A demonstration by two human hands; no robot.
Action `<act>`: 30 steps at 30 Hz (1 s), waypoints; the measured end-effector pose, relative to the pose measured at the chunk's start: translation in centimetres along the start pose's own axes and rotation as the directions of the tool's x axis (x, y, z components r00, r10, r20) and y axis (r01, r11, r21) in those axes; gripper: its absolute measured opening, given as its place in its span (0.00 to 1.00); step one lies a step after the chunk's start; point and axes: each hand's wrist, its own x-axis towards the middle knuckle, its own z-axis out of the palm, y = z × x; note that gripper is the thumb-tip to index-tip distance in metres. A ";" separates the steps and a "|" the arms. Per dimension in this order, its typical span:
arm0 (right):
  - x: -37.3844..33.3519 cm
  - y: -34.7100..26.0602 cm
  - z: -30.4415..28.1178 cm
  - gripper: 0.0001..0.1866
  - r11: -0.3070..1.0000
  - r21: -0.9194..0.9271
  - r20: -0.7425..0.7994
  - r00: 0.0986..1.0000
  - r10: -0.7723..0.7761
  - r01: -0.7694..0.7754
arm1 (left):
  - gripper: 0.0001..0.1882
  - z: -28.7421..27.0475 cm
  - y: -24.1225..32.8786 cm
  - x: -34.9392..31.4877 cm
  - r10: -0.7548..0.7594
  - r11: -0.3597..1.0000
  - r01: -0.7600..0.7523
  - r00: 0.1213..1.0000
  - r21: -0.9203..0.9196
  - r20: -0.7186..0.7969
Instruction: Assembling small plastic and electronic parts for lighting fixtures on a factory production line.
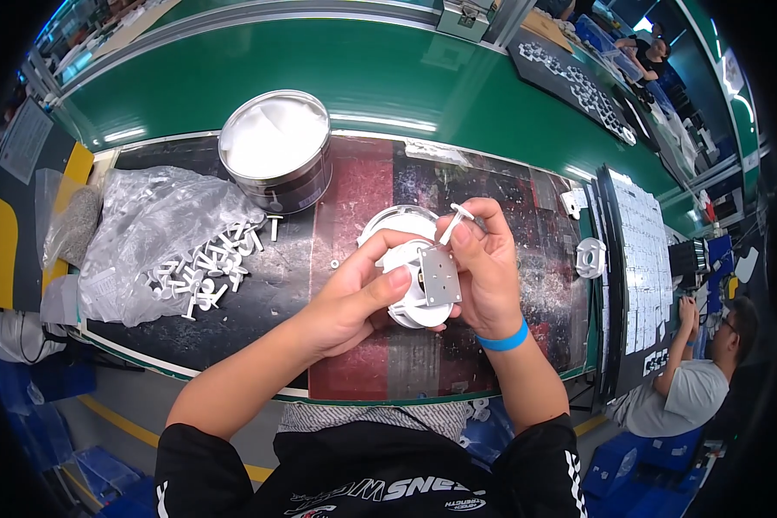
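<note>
In front of me, my left hand [347,309] is closed round a white round plastic housing [413,314], its thumb on the near side. A grey square metal plate [441,278] with small holes is set on the housing. My right hand [492,281] pinches a white T-shaped plastic pin [455,221] between thumb and fingers, head up, just above the plate. Its lower fingers lie behind the housing, mostly hidden. Behind both hands a white round dish-like part [399,213] rests on the table, partly covered by them.
At left, a clear plastic bag [160,220] spills several white T-shaped pins [205,269]. A large tin [295,186] with white contents stands behind. A white ring-shaped part [590,258] lies at right, beside upright boards [639,268]. A co-worker [695,380] sits at far right.
</note>
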 end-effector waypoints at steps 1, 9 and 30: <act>0.0 0.0 -0.1 0.15 0.999 0.033 0.014 1.000 0.010 -0.011 | 0.36 0.0 0.0 0.0 0.000 1.000 0.000 1.000 -0.001 0.002; 0.1 0.1 -0.2 0.15 0.996 0.080 0.031 0.999 0.030 -0.033 | 0.36 0.2 0.0 0.1 -0.003 1.000 0.002 1.000 -0.004 -0.016; 0.2 -0.5 -0.8 0.11 0.775 -0.473 0.338 0.899 -0.280 0.419 | 0.30 0.2 0.1 -0.2 0.057 0.995 -0.051 0.996 -0.087 0.062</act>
